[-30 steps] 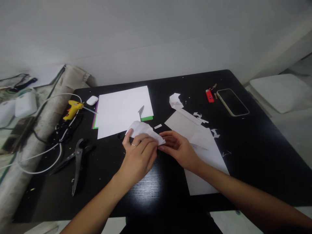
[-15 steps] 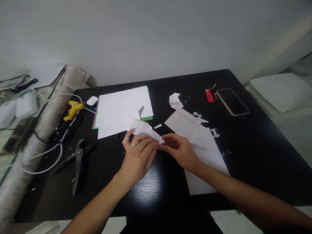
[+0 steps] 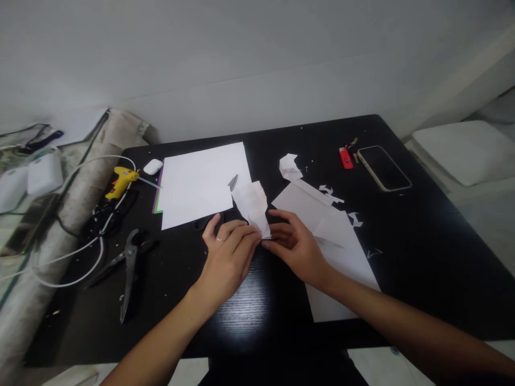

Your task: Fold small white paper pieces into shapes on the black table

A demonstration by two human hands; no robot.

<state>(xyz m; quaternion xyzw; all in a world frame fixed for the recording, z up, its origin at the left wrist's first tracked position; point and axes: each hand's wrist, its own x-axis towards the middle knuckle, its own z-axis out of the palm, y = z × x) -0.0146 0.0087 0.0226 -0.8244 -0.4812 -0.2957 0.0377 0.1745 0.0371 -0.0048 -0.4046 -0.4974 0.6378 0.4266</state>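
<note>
Between my hands is a creased piece of white paper (image 3: 252,203), its wide part pointing away from me and its narrow end near my fingertips. My left hand (image 3: 230,252) pinches that lower end from the left, a ring on one finger. From the right, my right hand (image 3: 300,245) holds the same end between thumb and fingers. Just behind the paper lies a stack of white sheets (image 3: 197,182) with coloured edges below. Under my right forearm are larger white sheets (image 3: 341,262). A small grey pointed piece (image 3: 233,183) rests on the stack.
To the left are a yellow glue gun (image 3: 120,182), a white earbud case (image 3: 153,166) and black-handled cutters (image 3: 129,268). A crumpled paper piece (image 3: 290,166), paper scraps (image 3: 355,219), a red lighter (image 3: 345,158) and a phone (image 3: 384,168) lie on the right of the black table (image 3: 426,268).
The held paper has swung from leaning left to standing away from me, pivoting at its pinched end. My right fingers have spread slightly; both hands otherwise stay in place.
</note>
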